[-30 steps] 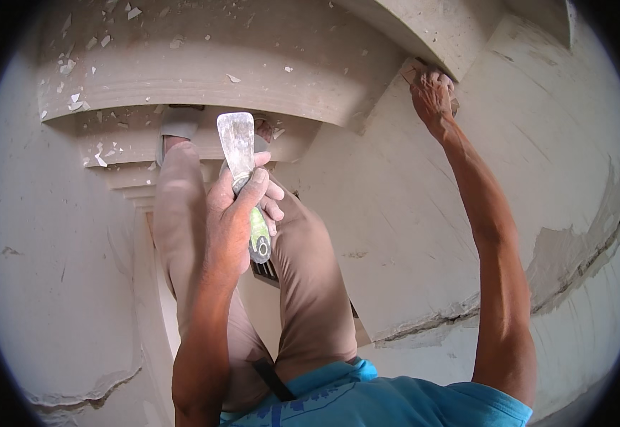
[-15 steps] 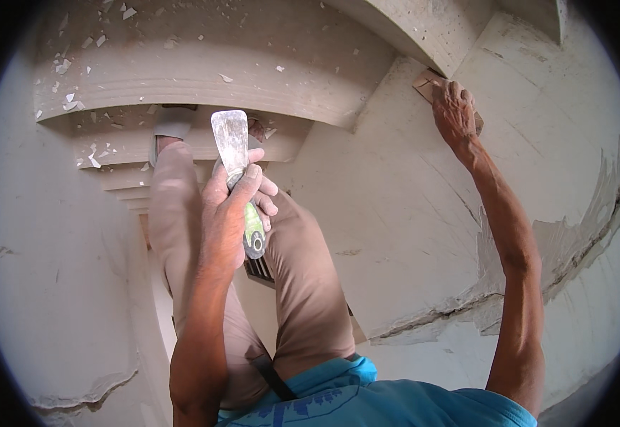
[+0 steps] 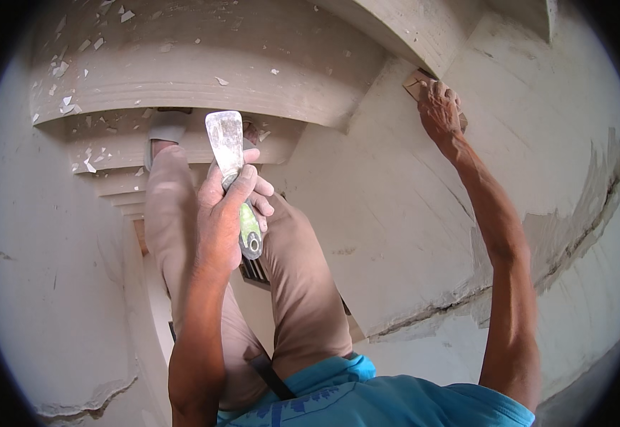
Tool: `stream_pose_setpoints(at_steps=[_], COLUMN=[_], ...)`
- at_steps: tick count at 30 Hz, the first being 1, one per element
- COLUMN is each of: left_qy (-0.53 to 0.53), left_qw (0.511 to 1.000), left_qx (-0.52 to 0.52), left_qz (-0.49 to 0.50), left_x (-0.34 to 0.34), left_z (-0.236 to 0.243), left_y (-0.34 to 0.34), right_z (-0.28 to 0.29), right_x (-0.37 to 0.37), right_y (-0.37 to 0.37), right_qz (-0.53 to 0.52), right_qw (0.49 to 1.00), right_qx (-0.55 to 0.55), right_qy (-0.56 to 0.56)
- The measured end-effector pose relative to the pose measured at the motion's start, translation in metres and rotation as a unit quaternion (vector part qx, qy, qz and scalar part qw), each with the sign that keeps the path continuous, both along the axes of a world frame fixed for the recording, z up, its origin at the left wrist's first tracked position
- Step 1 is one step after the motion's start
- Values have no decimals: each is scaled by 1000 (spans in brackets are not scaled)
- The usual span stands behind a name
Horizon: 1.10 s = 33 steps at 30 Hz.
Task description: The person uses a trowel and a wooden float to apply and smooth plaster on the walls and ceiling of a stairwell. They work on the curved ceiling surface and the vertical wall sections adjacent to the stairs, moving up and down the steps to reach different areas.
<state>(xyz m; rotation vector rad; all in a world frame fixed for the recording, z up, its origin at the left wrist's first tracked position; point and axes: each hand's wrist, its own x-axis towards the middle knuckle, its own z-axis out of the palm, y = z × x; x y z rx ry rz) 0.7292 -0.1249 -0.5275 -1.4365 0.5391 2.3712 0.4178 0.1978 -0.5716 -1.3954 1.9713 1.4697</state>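
My left hand (image 3: 223, 206) is closed round a putty knife (image 3: 225, 139), held blade up in front of my legs. Its blade is smeared with white, and the green and grey handle shows below my fingers. Out to the right, my right hand (image 3: 441, 110) grips a flat brownish sanding block (image 3: 415, 84) and presses it against the pale wall (image 3: 409, 178). The block lies just below the corner where a stair step meets that wall. Its far edge shows past my fingers; the rest is under my palm.
Stair steps (image 3: 203, 78) curve across the top, strewn with white flakes (image 3: 66, 107); my feet are on lower ones. A long crack (image 3: 438, 309) edged with grey patching crosses the right wall. Another crack (image 3: 96, 404) runs low on the left wall (image 3: 53, 285).
My right hand and the block appear slightly farther left and up in the picture, while the whole view has also shifted a little. Both grips stay the same.
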Motion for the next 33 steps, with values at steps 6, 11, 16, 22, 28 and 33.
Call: stream_pose_setpoints(at_steps=[6,11,16,22,28,33], left_qy=[5,3,6,-6,-14,-4], left_qw=[1000,1000,1000,1000,999,1000], left_qx=[0,2,1,-5,-3,-10], left_qz=[2,-9,-17,-22,-35,-22], left_x=[1,-2,-1,-4,-8,-5], left_z=[0,1,1,1,4,1], left_y=[-2,-1,0,1,1,0], right_z=[-25,-41,-65,-85,-102,-79], right_x=[8,7,4,4,-20,11], right_y=[-15,-22,-16,-14,-8,3], right_qz=[18,-15,-5,-24,-161,-37], right_qw=[999,998,998,999,968,996], right_qx=[36,54,64,40,159,55], right_qy=[-1,-23,-20,-5,-111,-52])
